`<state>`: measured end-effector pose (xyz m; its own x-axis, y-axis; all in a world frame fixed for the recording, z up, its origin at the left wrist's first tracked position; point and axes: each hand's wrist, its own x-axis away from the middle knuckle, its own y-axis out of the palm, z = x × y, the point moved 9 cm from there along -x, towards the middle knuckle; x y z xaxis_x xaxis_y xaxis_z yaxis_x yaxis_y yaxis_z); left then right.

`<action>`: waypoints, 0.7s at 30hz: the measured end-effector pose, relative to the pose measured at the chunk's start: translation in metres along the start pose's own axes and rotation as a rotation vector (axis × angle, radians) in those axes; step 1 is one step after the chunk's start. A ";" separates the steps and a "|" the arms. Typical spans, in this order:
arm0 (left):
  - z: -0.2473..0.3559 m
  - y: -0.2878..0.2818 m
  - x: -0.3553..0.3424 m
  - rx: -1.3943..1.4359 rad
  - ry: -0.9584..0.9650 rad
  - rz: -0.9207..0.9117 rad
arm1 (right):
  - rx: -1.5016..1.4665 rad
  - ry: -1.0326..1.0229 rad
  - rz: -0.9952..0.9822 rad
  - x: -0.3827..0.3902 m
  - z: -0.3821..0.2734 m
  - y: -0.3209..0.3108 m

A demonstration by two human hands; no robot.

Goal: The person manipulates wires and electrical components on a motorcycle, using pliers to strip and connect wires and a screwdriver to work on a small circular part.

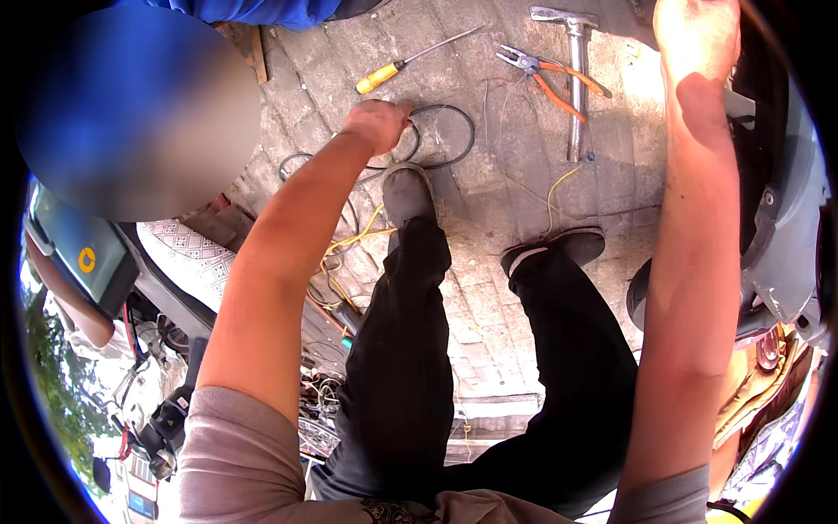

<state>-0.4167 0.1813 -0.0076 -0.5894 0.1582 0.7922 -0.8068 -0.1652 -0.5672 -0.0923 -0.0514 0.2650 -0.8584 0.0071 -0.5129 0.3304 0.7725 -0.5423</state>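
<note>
Low over the paving, my left hand is closed on a thin black cable, which lies in loose loops around it and by my left shoe. A yellow-handled screwdriver lies just beyond this hand. Farther right are pliers with orange handles, jaws slightly apart, and one handle crosses the metal shaft of a hammer. My right arm stretches far forward, and my right hand is at the top right edge of the view, beside dark and grey vehicle parts. Its fingers are cut off from sight.
Brick paving runs beneath my feet. Yellow wires tangle left of my left shoe, and a thin yellow wire lies near my right shoe. Grey vehicle panels stand at right. Blue clothing shows at the top, beside a blurred patch.
</note>
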 end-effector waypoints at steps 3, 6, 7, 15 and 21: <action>-0.060 0.013 0.062 -0.045 -0.203 -0.171 | 0.001 0.079 -0.400 0.063 0.003 -0.035; -0.132 0.066 0.198 -0.223 -0.503 -0.841 | -0.268 0.650 -0.617 0.153 0.025 -0.092; -0.169 0.099 0.260 -0.327 -0.477 -0.848 | -0.218 0.822 -0.681 0.176 0.022 -0.115; -0.093 0.007 0.439 -0.208 -0.725 -1.180 | -0.114 0.722 -1.061 0.208 -0.095 -0.127; 0.026 -0.228 0.231 0.742 -0.280 0.070 | -0.162 0.694 -0.991 0.188 -0.128 -0.104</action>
<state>-0.3682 0.2302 0.3109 -0.5257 -0.1112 0.8434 -0.4720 -0.7867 -0.3979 -0.3378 -0.0492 0.3101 -0.7548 -0.3303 0.5667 -0.5960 0.7062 -0.3822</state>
